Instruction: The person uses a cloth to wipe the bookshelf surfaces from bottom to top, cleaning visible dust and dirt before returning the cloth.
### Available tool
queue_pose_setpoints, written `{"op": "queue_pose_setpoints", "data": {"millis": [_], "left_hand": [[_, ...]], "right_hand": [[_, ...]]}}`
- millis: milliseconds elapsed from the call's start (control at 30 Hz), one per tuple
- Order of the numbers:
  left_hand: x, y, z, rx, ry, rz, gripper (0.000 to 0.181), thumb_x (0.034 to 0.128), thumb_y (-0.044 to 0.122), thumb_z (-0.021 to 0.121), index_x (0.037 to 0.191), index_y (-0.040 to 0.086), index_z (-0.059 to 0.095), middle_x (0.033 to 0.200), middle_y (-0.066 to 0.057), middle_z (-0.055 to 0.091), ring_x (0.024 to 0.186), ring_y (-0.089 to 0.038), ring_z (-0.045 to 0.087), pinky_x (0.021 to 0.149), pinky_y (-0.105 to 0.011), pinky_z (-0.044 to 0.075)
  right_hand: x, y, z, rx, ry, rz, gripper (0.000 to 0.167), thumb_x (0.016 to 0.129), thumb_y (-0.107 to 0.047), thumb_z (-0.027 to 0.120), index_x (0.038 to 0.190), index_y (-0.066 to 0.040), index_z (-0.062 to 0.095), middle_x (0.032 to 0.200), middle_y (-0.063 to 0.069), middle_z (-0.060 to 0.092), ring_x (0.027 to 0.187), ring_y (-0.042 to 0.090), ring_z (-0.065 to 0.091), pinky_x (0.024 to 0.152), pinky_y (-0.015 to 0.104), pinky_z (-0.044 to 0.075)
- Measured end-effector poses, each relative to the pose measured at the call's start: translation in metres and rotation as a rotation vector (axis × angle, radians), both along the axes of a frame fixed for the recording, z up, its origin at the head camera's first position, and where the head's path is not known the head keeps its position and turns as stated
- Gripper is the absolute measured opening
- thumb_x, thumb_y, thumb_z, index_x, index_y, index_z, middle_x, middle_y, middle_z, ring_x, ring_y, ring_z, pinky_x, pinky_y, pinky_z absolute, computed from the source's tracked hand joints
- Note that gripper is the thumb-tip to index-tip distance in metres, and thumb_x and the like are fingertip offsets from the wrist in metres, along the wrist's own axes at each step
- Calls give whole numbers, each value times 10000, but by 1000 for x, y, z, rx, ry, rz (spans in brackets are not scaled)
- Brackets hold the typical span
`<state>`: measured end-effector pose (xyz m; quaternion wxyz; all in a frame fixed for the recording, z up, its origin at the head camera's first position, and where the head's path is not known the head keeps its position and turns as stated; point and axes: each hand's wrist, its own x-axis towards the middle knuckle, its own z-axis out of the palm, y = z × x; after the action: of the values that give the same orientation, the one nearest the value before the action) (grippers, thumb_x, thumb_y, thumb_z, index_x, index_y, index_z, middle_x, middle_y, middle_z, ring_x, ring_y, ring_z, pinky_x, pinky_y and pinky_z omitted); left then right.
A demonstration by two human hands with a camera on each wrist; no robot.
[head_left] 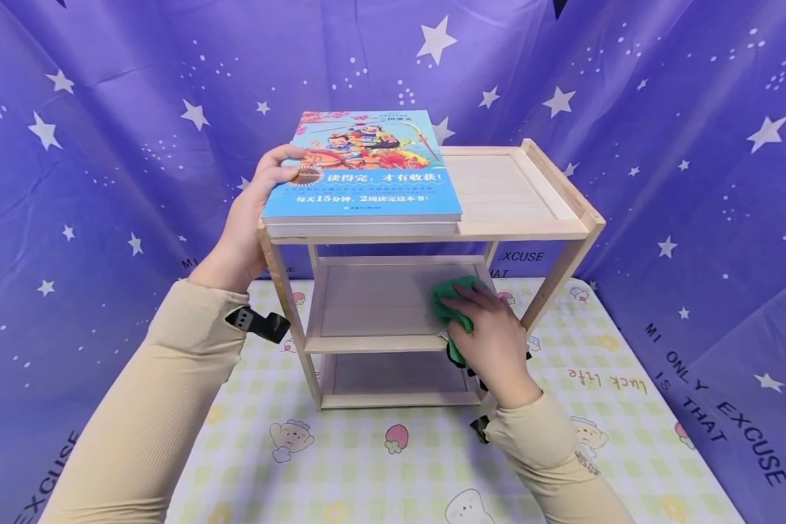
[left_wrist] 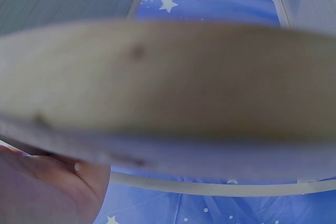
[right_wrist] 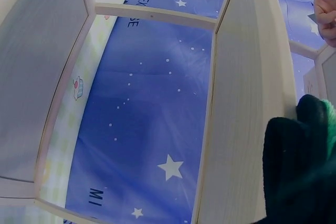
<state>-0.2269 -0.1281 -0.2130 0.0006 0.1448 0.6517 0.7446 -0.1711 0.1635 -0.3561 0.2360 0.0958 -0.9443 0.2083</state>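
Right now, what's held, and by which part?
Right hand holds the green cloth across its bunched top; left hand rests over the book's left edge, grip unclear.

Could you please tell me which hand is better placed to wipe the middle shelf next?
Probably the right: the right hand holds the green cloth at the right end of the middle shelf, while the left hand is higher up, touching the blue book.
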Motion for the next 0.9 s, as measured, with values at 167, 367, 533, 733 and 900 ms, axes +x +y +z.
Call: {"op": "queue_pose_setpoints", "data": {"millis": [167, 367, 533, 733, 900], "left_hand": [[0, 0, 0, -2, -8, 5, 281, 1003, 274, 382, 1275, 328, 427, 1584, -82, 240, 1376, -322, 364, 1118, -420, 301], [0, 0, 0, 0, -14, 3, 272, 1004, 276, 381, 1264, 335, 433, 1581, -84, 244, 1355, -317, 384, 1106, -408, 313], [1, 0, 1, -3, -15, 3, 278, 1006, 273, 374, 1273, 335, 426, 1586, -82, 236, 1362, -317, 379, 1106, -407, 313], [1, 0, 1, 9, -13, -1, 266, 1006, 264, 374, 1257, 332, 430, 1581, -86, 242, 1367, -321, 375, 1118, -416, 304], [0, 0, 0, 7, -7, -4, 266, 1009, 270, 371, 1261, 333, 427, 1578, -91, 242, 1351, -321, 388, 1096, -405, 323]], "right_hand": [[1, 1, -3, -2, 29, -9, 310, 819, -146, 635, 1093, -177, 777, 1276, 31, 686, 1261, 288, 588, 610, 469, 552], [1, 3, -6, 4, 110, 16, 300, 803, -151, 638, 1061, -180, 787, 1231, 33, 708, 1201, 305, 625, 651, 487, 564], [4, 6, -9, 18, 176, 61, 283, 801, -173, 649, 1046, -186, 789, 1205, 41, 716, 1152, 325, 643, 670, 505, 563], [9, 10, -13, -39, 232, 97, 277, 785, -199, 646, 1020, -209, 794, 1171, 34, 728, 1102, 303, 666, 626, 456, 558], [12, 12, -18, -78, 343, 133, 263, 754, -190, 641, 963, -186, 802, 1082, 62, 752, 1012, 302, 698, 608, 436, 553]]}}
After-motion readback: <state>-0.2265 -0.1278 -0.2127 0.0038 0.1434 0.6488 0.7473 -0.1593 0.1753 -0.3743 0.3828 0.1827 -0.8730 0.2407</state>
